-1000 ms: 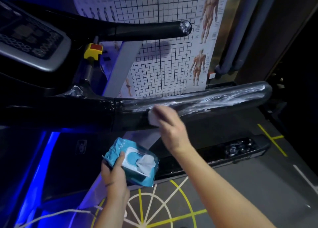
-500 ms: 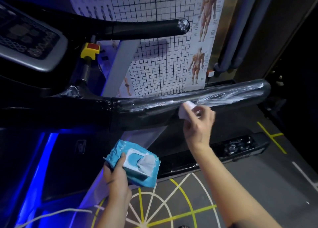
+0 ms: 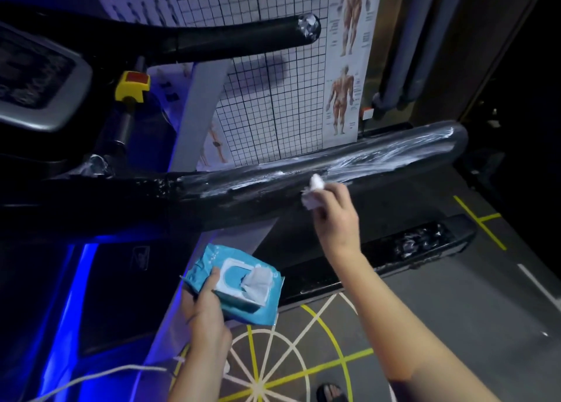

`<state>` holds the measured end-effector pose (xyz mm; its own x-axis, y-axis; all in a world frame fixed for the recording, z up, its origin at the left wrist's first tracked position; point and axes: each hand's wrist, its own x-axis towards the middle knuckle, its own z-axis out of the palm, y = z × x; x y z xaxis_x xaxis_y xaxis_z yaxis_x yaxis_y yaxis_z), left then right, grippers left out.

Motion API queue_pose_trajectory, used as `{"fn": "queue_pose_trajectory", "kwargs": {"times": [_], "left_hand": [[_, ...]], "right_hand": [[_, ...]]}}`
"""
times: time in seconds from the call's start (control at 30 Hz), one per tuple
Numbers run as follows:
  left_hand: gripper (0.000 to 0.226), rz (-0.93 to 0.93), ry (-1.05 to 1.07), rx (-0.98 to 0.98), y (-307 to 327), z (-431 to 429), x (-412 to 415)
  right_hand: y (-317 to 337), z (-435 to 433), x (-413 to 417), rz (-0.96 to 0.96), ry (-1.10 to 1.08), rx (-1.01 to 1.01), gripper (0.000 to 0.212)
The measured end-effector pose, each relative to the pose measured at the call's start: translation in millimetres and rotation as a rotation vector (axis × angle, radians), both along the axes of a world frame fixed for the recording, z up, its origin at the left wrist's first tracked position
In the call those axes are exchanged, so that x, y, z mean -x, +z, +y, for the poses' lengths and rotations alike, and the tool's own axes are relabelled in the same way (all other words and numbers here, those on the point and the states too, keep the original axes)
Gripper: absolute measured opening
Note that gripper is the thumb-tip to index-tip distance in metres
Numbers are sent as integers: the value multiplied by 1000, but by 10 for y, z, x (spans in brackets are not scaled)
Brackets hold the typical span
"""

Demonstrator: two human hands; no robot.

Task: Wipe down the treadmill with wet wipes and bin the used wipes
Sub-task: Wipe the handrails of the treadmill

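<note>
1. Since a second ago, my right hand (image 3: 337, 219) has slid along the lower handrail (image 3: 394, 158) toward its free end. Over the last half second it has barely shifted on the rail.
2. That hand's fingers are curled round a crumpled white wipe (image 3: 312, 193). They pinch it and press it against the near face of the handrail, roughly halfway along its shiny wrapped stretch.
3. White wet streaks run along the handrail from the wipe out to the free end.
4. My left hand (image 3: 206, 313) grips a blue pack of wet wipes (image 3: 239, 304), with the thumb lying across the top beside the white flap lid. The pack is in the air, below the handrail and above the floor (image 3: 455, 325).
5. One white sheet (image 3: 256, 283) sticks up out of the pack's open flap.
6. On the treadmill (image 3: 425, 243) I see the console (image 3: 39, 76) at the upper left. A second, upper handrail (image 3: 236, 42) crosses above the lower one, and a yellow clip with a red top (image 3: 133, 86) sits between console and upright.
7. A grid chart (image 3: 273, 98) and an anatomy poster (image 3: 349, 67) hang behind the rails.
8. Yellow and white lines mark the floor. A white cord (image 3: 91, 377) trails across its lower left corner, and blue light (image 3: 66, 295) glows along the treadmill's left side.
</note>
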<state>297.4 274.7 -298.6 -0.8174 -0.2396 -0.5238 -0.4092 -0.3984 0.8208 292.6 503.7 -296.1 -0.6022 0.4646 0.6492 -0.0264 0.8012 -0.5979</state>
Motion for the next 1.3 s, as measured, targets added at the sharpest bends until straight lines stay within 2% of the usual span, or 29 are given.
{"fn": "queue_pose_trajectory", "kwargs": {"times": [0.17,0.33,0.43,0.5,0.57,0.7,0.77,0.87,0.93,1.03,1.17,1.3], "left_hand": [[48,-8,17,-8,0,81,8],[50,-14,21,-29,64,283,24],[47,-15,25,-10,74,363,46],[48,-17,24,8,57,391,47],[50,-24,24,18,30,411,46],[49,-56,25,37,-67,424,36],[46,-67,21,38,-113,436,30],[45,-87,16,21,-159,493,10],[47,-102,33,15,-164,556,-11],[48,-107,66,-2,-158,686,-63],[41,-100,83,13,-167,869,-125],[26,-77,107,21,-186,949,-141]], "right_hand": [[116,190,-114,28,-191,260,23],[188,-263,-80,127,-2,270,20],[206,-381,46,92,70,259,11],[241,-373,108,21,110,393,11],[269,-321,125,-44,128,592,21],[212,-107,90,5,93,617,18],[179,20,72,54,27,618,11],[201,357,24,127,-308,786,9],[248,571,-59,118,-434,839,13],[338,496,-175,106,-301,786,12],[315,122,-182,-70,-7,665,11],[249,98,-63,-151,268,798,11]]}}
